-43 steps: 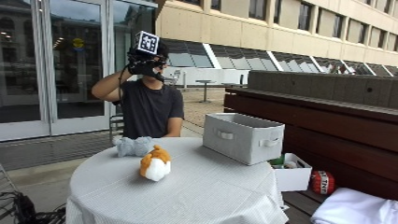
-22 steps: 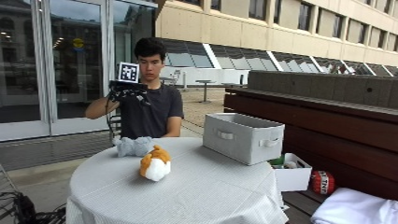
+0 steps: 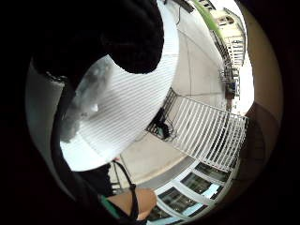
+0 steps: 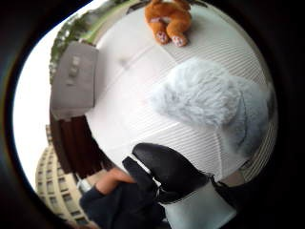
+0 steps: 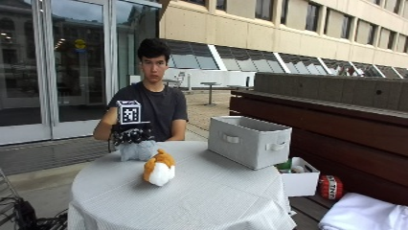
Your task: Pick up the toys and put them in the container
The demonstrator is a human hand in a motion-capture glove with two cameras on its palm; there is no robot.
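Descent is the change that matters: a second ago the gloved right hand [image 5: 132,135] was up by the person's head, half a second ago at chest height, and now it sits low over the round table [image 5: 210,201], directly above the grey plush toy [image 5: 137,149] at the table's far edge near the person's body. The thumb-side palm view bears this out, with the grey toy's fur [image 4: 209,102] filling much of it, so the palm is close to that toy. Whether the fingers are spread or curled cannot be told from any of these views, and contact with the fur is not clear either. Both toys lie on the striped tablecloth, none in the container: the orange and white plush toy [image 5: 159,168] rests nearer the table's middle, apart from the grey one, and the grey fabric bin [image 5: 250,140] stands open-topped on the person's left side of the table, well apart from both. My reading is that the reach for the first toy is nearly complete, and the task itself has barely begun.
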